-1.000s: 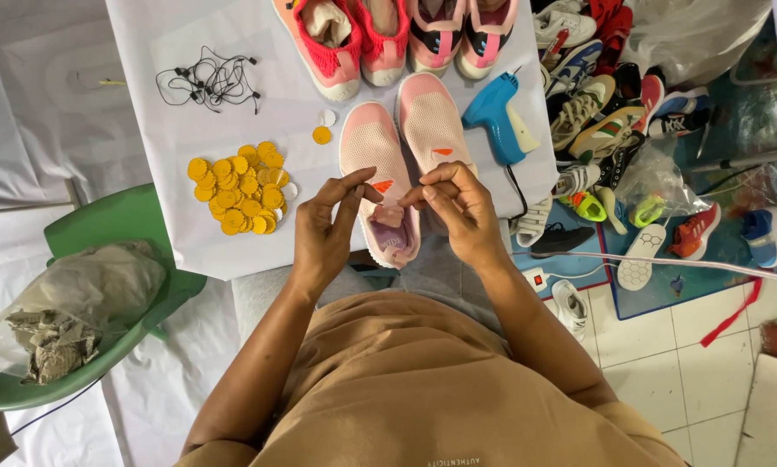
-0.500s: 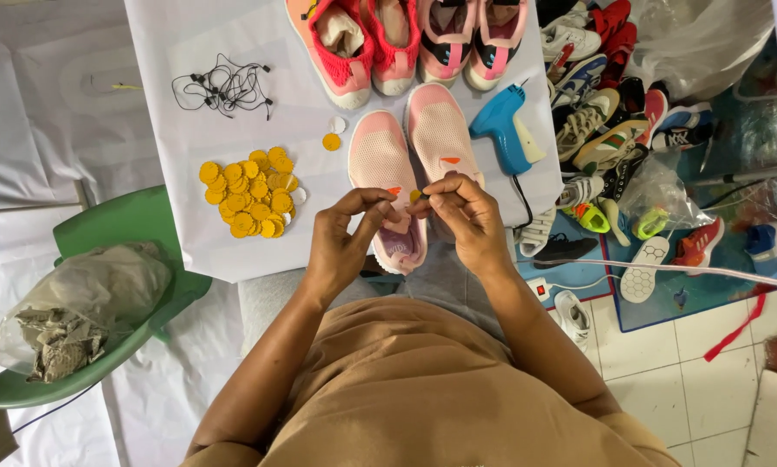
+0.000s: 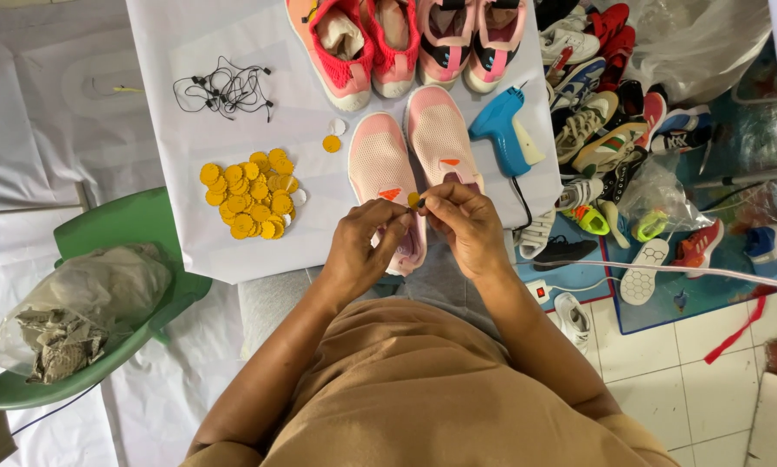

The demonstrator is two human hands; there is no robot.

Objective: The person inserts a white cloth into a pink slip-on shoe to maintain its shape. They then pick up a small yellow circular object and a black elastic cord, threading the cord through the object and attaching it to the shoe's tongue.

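Now yellow tag (image 3: pixel 414 200) btwn left hand (image 3: pixel 364 245), right hand (image 3: pixel 468 227)

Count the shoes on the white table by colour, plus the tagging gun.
Pale pink shoes: 2
Coral-red shoes: 2
Pink-and-black shoes: 2
Blue tagging gun: 1
Total: 7

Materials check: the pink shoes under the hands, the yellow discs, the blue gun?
Pink shoes: knit or mesh fabric uppers, matte; a fine dotted weave shows. Yellow discs: probably thin plastic or card, flat, even colour, slight sheen; hard to tell which. Blue tagging gun: moulded hard plastic, smooth and glossy, with a pale trigger.
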